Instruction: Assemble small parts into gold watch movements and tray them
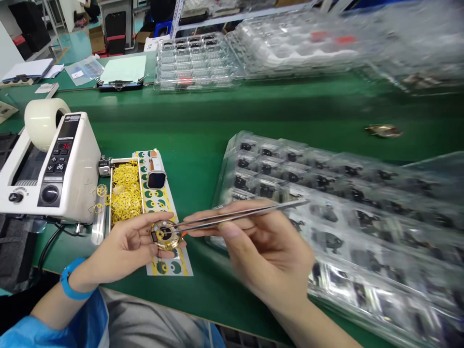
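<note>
Disc [166, 235] (round gold part) is in the left hand [128, 244], pinched at the rim between thumb and fingers, face up toward camera. Right hand [259, 246] pinches tweezers [239, 212] between thumb and fingers; tips sit at the disc's 2-3 o'clock, can't tell if they touch or grip anything. Tweezer tail points about 3.

Clock from disc: sheet [185, 266] of green/yellow stickers lies under the hands, running 12 to 6. Watch [156, 180] on it at 12. Bin [141, 186] of yellow bits [125, 191] at 11, beside the sheet. White tape dispenser [78, 164] at 10, near the bin. Trays [344, 205] of dark parts, 2 to 4. Gold piece [384, 130] at 2, well apart, on the green bench [195, 159]. Clipboard [123, 70] between 11 and 12, far side.
</note>
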Tool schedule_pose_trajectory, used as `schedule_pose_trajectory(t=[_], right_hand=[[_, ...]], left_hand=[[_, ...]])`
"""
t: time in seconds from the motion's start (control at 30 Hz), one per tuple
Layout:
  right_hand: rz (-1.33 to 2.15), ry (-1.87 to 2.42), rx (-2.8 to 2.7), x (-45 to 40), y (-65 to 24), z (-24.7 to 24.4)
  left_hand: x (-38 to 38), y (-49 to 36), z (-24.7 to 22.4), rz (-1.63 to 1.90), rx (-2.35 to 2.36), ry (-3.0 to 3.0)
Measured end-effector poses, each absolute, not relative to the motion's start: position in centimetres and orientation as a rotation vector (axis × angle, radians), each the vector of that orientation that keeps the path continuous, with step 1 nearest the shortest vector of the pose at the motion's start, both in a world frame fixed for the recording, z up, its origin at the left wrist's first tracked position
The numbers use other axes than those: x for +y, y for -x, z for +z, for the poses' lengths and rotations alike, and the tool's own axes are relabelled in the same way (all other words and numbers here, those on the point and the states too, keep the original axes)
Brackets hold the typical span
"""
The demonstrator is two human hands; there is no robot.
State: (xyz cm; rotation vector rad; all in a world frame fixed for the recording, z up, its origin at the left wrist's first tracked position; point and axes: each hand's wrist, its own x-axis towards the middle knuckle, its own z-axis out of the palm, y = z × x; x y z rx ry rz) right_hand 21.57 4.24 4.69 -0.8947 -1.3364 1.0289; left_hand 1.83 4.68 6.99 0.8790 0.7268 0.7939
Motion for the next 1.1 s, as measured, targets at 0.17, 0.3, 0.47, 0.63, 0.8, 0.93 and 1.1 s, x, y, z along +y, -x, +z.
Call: schedule_pose_trajectory(t=[0.17, 0.3, 0.47, 0.63, 0.8, 0.93, 1.1], right_hand=[[1.001, 0.878, -1.373, 4.1, -21.8, 4.8], [1.002, 0.850, -1.379, 4.1, -21.4, 5.2], [0.985, 0.832, -1.361, 4.0, -21.3, 4.6], [0.952, 0.852, -1.360, 4.0, -21.4, 4.2], [0.999, 0.883, -1.386, 4.1, -21.5, 4.9], [0.998, 0.828, -1.405, 4.1, -21.5, 4.8], [0.868, 0.684, -1.521, 4.2, -21.7, 4.0]], left_hand=[[4.8, -1.7, 7.2, 0.791, 0.813, -0.949], [4.8, -1.7, 7.1, 0.793, 0.814, -0.972], [4.7, -1.8, 7.0, 0.786, 0.796, -0.950], [4.7, -1.7, 6.9, 0.782, 0.801, -0.951], [4.8, -1.7, 6.9, 0.767, 0.795, -0.943], [4.9, -1.7, 6.9, 0.760, 0.768, -0.891], [5.0, -1.6, 6.5, 0.774, 0.725, -0.827]])
